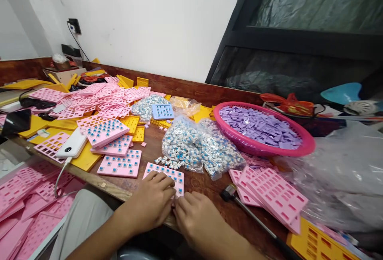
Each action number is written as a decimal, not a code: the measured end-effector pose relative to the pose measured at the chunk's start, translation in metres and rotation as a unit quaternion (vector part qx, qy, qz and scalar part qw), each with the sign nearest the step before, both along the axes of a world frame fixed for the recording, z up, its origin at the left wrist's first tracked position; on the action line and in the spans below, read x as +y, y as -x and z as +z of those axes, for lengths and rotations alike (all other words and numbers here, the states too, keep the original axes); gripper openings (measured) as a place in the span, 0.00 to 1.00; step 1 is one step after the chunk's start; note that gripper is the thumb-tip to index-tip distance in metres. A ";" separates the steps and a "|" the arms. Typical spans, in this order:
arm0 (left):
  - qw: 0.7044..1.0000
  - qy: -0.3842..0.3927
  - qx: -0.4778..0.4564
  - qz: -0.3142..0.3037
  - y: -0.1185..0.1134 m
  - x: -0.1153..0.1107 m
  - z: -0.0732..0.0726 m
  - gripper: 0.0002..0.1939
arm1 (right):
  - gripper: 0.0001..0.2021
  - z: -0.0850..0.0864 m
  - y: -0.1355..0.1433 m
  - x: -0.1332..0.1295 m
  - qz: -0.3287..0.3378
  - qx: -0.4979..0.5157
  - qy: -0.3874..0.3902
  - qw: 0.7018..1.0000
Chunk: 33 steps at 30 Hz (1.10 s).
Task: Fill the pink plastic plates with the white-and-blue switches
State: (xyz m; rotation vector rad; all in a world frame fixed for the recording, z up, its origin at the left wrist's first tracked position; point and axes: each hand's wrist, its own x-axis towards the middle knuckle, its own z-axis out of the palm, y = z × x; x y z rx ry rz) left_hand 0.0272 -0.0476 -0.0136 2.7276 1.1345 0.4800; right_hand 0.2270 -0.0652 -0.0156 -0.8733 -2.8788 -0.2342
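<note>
A pink plate [178, 177] with rows of blue-and-white keyboard switches lies at the table's near edge. My left hand [154, 202] rests over its near left part, fingers bent down on it and thumb side against my right hand. My right hand [196, 214] is curled at the plate's near right corner. Its fingertips are pressed together, and whatever they hold is hidden. Loose keyboard switches [172, 162] spill just behind the plate from a clear bag of switches [182, 140]. To the left sit more filled pink plates [119, 164], some stacked.
A pink basket [305, 146] of purple pieces stands at the right. A hammer-like tool [254, 214] lies by bare pink plates [275, 196]. A white power bank [72, 143] with a cable sits left, before a heap of pink plates [101, 100]. A blue plate [162, 111] lies behind.
</note>
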 end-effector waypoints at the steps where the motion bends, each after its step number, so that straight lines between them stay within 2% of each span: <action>1: 1.000 0.010 -0.023 0.005 0.006 0.002 0.001 0.15 | 0.07 0.006 -0.005 0.007 -0.006 0.036 0.049 0.998; 3: 0.999 0.020 -0.047 0.017 0.018 0.009 0.000 0.33 | 0.11 0.017 -0.016 0.023 -0.029 0.109 0.140 0.984; 5: 0.998 0.026 -0.048 0.026 0.026 0.016 -0.003 0.45 | 0.11 0.023 -0.025 0.038 -0.067 0.193 0.170 0.964; 7: 0.998 0.032 -0.046 0.030 0.029 0.022 -0.007 0.48 | 0.10 0.023 -0.030 0.047 -0.101 0.238 0.182 0.949; 10: 0.997 0.032 -0.056 0.031 0.027 0.026 -0.010 0.47 | 0.08 0.018 -0.032 0.056 -0.127 0.261 0.201 0.936; 14: 0.994 0.013 -0.096 0.045 0.024 0.026 -0.012 0.46 | 0.15 0.012 -0.030 0.062 -0.156 0.315 0.231 0.907; 16: 0.990 -0.007 -0.129 0.063 0.024 0.025 -0.011 0.45 | 0.22 0.010 -0.029 0.063 -0.190 0.371 0.277 0.866; 18: 0.984 -0.028 -0.159 0.080 0.021 0.024 -0.010 0.46 | 0.26 0.008 -0.026 0.061 -0.206 0.415 0.380 0.801; 21: 0.975 -0.038 -0.199 0.090 0.014 0.024 -0.009 0.47 | 0.25 0.005 -0.020 0.057 -0.164 0.419 0.569 0.688; 23: 0.967 -0.030 -0.234 0.101 0.009 0.026 -0.011 0.48 | 0.23 0.002 -0.017 0.056 -0.144 0.439 0.618 0.636; 25: 0.947 -0.018 -0.288 0.140 0.007 0.030 -0.014 0.48 | 0.21 0.000 -0.016 0.057 -0.141 0.494 0.607 0.607; 27: 0.911 0.031 -0.372 0.173 0.006 0.033 -0.016 0.49 | 0.21 0.000 -0.016 0.059 -0.133 0.534 0.593 0.588; 30: 0.839 0.210 -0.488 0.121 0.006 0.034 -0.015 0.41 | 0.21 0.000 -0.017 0.060 -0.112 0.557 0.594 0.570; 32: 0.791 0.320 -0.515 0.079 0.004 0.031 -0.013 0.33 | 0.21 -0.001 -0.017 0.059 -0.105 0.560 0.598 0.564; 33: 0.775 0.349 -0.522 0.073 0.002 0.030 -0.013 0.31 | 0.21 -0.002 -0.016 0.059 -0.106 0.560 0.599 0.563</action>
